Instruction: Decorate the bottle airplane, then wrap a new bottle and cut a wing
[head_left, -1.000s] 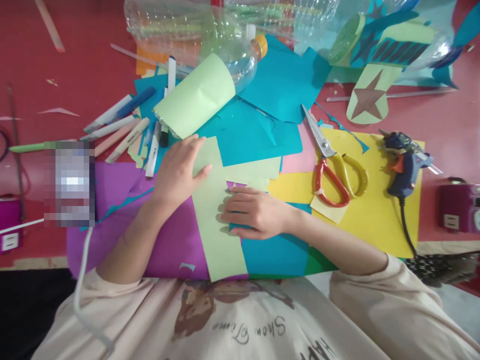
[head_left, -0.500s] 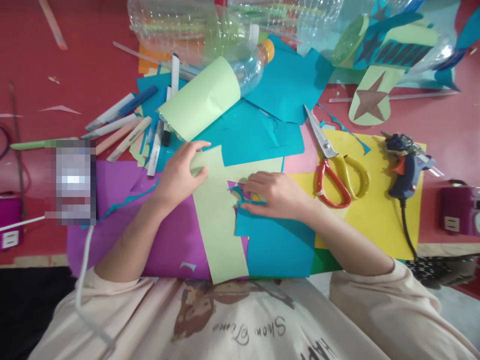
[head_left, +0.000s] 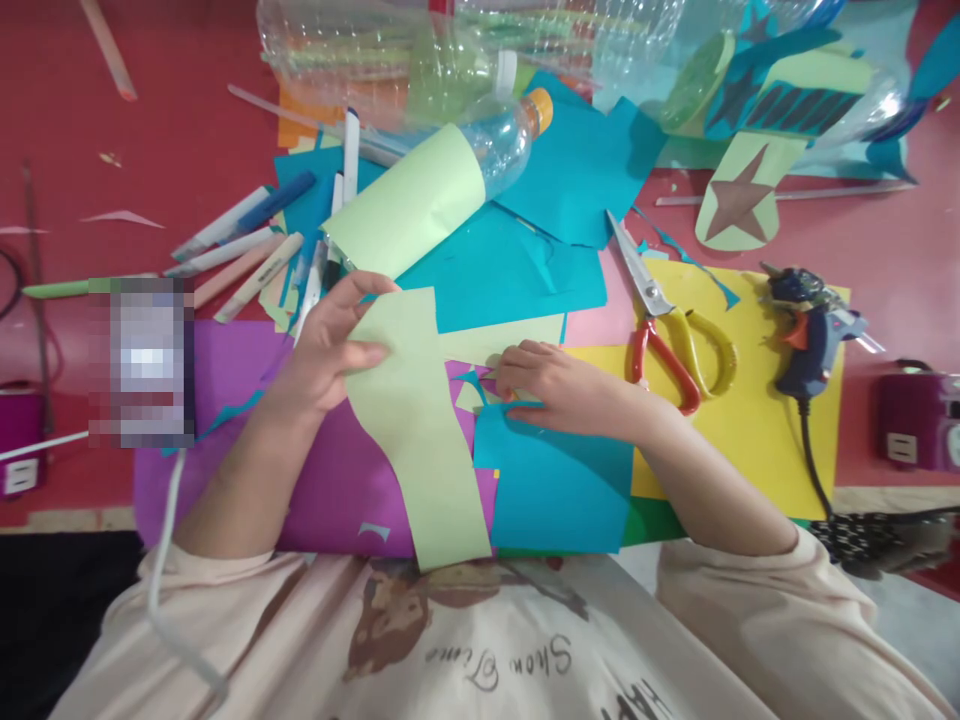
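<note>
My left hand [head_left: 330,345] is closed on the upper end of a light green paper strip [head_left: 424,420], with the thumb on top and the fingers behind it. The strip's lower end reaches the table edge near my shirt. My right hand [head_left: 544,385] rests on the papers with bent fingers, the thumb apart from them. Beneath it lie a blue paper sheet [head_left: 555,480] and another light green paper piece [head_left: 517,338]. Small blue and green paper scraps [head_left: 471,388] are beside its fingertips.
A bottle wrapped in light green paper [head_left: 420,200] lies ahead, markers [head_left: 240,225] to its left. Scissors [head_left: 652,300] and a glue gun [head_left: 814,340] rest on the right. A blurred device [head_left: 150,360] with a white cable is at left. Clear bottles [head_left: 337,55] lie behind.
My left hand has gripped the green strip's top end and pulled it slightly left, bending its edge. The wrapped bottle has shifted slightly. My right hand has moved slightly right.
</note>
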